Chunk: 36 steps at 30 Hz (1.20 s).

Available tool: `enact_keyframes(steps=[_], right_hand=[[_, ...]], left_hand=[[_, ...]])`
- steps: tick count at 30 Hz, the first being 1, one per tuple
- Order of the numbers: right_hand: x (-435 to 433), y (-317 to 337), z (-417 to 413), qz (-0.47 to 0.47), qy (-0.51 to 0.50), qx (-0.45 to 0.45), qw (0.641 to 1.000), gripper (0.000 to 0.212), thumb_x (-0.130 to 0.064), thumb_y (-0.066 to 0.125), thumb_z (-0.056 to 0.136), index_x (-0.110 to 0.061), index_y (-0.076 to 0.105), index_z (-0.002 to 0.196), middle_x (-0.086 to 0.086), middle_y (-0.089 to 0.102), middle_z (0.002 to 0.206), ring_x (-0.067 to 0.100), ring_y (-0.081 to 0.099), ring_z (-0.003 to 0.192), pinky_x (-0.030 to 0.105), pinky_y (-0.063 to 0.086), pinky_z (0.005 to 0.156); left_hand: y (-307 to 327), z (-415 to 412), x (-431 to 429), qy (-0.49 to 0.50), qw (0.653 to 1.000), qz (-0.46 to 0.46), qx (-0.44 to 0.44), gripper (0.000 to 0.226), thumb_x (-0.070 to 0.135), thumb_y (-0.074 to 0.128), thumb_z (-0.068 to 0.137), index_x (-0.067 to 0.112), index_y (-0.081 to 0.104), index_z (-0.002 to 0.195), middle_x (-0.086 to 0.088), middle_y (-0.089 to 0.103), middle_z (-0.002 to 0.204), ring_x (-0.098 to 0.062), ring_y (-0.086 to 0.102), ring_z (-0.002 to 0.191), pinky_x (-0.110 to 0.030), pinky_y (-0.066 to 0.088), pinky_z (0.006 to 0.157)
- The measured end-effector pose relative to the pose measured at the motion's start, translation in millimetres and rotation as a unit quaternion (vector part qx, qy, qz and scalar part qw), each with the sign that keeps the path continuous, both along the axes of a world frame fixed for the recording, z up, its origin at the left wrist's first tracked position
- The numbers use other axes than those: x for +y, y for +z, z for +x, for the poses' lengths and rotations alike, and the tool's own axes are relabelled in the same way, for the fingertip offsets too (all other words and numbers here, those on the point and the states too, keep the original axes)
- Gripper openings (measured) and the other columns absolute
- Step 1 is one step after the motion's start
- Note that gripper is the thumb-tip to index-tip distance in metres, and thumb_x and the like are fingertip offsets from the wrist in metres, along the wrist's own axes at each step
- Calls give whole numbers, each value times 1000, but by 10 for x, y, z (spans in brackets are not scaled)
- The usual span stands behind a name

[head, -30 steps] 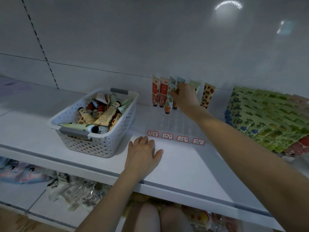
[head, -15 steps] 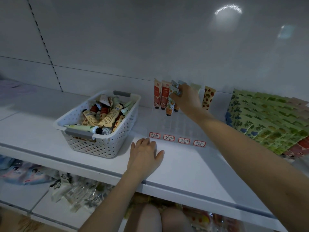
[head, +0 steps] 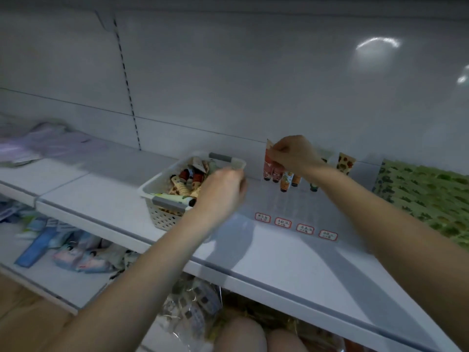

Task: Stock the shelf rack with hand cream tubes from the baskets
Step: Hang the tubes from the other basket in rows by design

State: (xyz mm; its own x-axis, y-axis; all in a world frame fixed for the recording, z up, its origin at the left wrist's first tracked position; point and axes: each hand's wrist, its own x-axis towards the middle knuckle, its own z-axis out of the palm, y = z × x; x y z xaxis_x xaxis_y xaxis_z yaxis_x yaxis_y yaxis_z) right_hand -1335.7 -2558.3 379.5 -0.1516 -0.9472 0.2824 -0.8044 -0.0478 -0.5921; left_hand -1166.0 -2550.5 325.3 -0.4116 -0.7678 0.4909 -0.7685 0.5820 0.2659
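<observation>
1. The right hand (head: 291,156) is at the back of the shelf (head: 279,262), over the clear rack (head: 286,207). Its grip is closed small, with fingertips and thumb pinching the flat top edge of a red tube (head: 267,165).
2. That red tube stands cap down at the left end of the rack's back row. It touches a second red tube (head: 277,171) just to its right.
3. An orange tube (head: 285,180) stands next along, a little nearer the front. A green-capped tube (head: 314,186) shows partly behind the right wrist. A spotted tube (head: 345,163) stands apart at the right end.
4. The left hand (head: 220,191) hangs over the right end of the white basket (head: 162,219), fingers curled downward. It is blurred, and I cannot tell whether its grip has hold of anything.
5. The basket sits on the shelf just left of the rack and has a grey handle at each end. It holds a loose heap of hand cream tubes (head: 181,186) lying in all directions, one pale tube along the near rim.
6. Four red-bordered labels (head: 284,221) run along the rack's front edge; their print is too small to read.
7. Green packets (head: 426,194) are stacked right of the rack.
8. The lower shelf (head: 50,283) carries blue and pink packets (head: 63,250), and the person's knees (head: 238,334) show at the bottom edge.
</observation>
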Motion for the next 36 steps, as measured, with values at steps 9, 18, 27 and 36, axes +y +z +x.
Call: enact_keyframes(steps=[9, 18, 27, 36], right_hand=[[-570, -232, 579, 127, 49, 73, 988, 27, -15, 52, 93, 5, 60, 109, 15, 61, 90, 22, 59, 79, 28, 49, 70], [-995, -474, 652, 159, 54, 220, 961, 28, -4, 45, 94, -2, 57, 119, 14, 60, 117, 26, 60, 103, 28, 49, 83], [-1060, -559, 625, 132, 49, 230, 963, 27, -11, 49, 94, -11, 63, 117, 10, 62, 117, 23, 60, 103, 26, 46, 85], [-845, -550, 512, 39, 38, 211, 976, 27, -8, 41, 96, -9, 62, 113, 12, 60, 114, 26, 56, 104, 27, 41, 76]], left_hand=[[166, 208, -1219, 169, 955, 229, -78, 38, 38, 47, 95, 3, 59, 105, -10, 62, 98, -25, 58, 88, -28, 42, 68], [72, 238, -1538, 151, 935, 293, -133, 21, 27, 60, 88, 7, 56, 93, -8, 62, 92, -22, 57, 73, -28, 46, 65], [182, 220, -1505, 161, 917, 291, -222, 20, 25, 60, 85, 10, 53, 74, 1, 54, 59, -11, 51, 49, -21, 39, 50], [145, 201, -1449, 128, 922, 278, -239, 16, 24, 59, 83, 11, 55, 90, -3, 55, 80, -19, 55, 77, -28, 46, 67]])
